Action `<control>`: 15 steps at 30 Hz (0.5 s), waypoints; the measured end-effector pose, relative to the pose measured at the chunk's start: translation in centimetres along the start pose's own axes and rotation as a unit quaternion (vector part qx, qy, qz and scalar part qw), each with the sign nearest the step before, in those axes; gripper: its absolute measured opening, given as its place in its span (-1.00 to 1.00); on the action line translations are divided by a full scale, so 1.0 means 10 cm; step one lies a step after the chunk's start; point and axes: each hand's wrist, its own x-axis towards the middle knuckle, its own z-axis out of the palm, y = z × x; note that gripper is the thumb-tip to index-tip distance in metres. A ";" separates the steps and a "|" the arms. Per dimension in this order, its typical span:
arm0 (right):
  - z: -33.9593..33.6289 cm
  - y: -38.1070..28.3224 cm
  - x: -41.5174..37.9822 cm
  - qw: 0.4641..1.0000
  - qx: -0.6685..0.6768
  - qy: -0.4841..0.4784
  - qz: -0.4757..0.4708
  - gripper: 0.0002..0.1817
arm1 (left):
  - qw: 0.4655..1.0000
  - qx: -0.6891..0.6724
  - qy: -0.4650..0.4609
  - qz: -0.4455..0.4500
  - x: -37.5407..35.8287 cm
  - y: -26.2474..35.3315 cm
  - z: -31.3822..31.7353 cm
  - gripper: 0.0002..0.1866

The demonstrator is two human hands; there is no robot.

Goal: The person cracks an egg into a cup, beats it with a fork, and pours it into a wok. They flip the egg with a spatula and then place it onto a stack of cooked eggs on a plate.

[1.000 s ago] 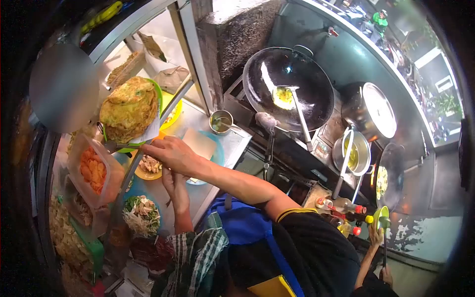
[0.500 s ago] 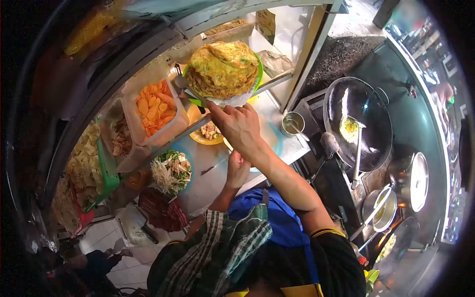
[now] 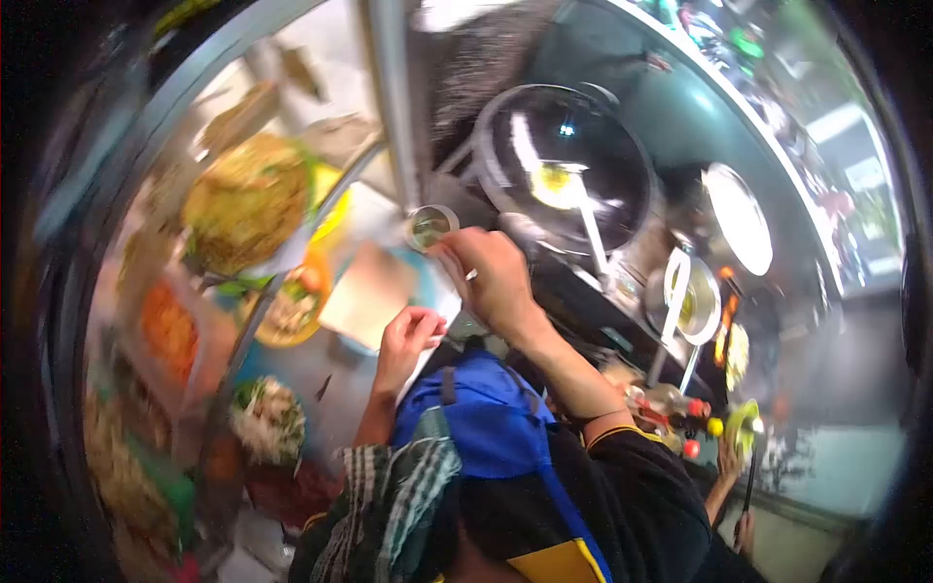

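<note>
Two hands at the wrapping sheet, cup at twelve o'clock

Item one: right hand (image 3: pixel 491 277), over the counter's near edge, fingers curled close together with something small and pale between them; motion blur hides what it is, so I cannot tell the pinch's contents. Small metal cup (image 3: pixel 430 225) sits just beside this hand, at its eleven o'clock.

Item two: left hand (image 3: pixel 408 335), at seven o'clock from the right hand, fingers bent down onto the near corner of the pale paper sheet (image 3: pixel 369 291), apparently pinning or pinching it; the blur leaves it uncertain which.

Item three: paper sheet, lying flat on a blue plate (image 3: pixel 424 272) on the steel counter (image 3: pixel 330 374), at nine o'clock from the right hand.

Item four: stack of omelettes (image 3: pixel 243 199) on the shelf, at ten o'clock from the sheet, well apart.

Item five: wok (image 3: pixel 564 165) with ladle, at one o'clock, untouched.

Handling note, as judgement: keep the left hand steady on the sheet's corner so it stays flat, and move the right hand low past the cup so as not to tip it.
</note>
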 end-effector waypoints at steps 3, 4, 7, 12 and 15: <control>-0.68 0.82 -0.46 0.960 -0.246 0.096 0.091 -0.83 | 0.984 -0.004 -0.157 -0.087 0.26 -0.48 0.15 -0.65; -0.83 1.18 -0.75 0.924 -0.345 0.085 0.145 -0.73 | 0.974 0.028 -0.195 -0.110 0.34 -0.53 0.25 -0.63; -1.08 1.60 -1.26 0.871 -0.337 -0.048 0.355 -0.36 | 0.958 0.153 -0.226 -0.089 0.71 -0.96 0.53 -0.52; -0.79 2.18 -1.53 0.871 -0.343 0.006 0.352 -0.47 | 0.926 0.347 -0.147 -0.021 1.45 -1.88 1.08 -0.25; -1.02 1.83 -1.54 0.899 -0.159 0.101 0.396 -0.43 | 0.908 0.386 -0.161 0.015 1.62 -2.19 1.27 -0.25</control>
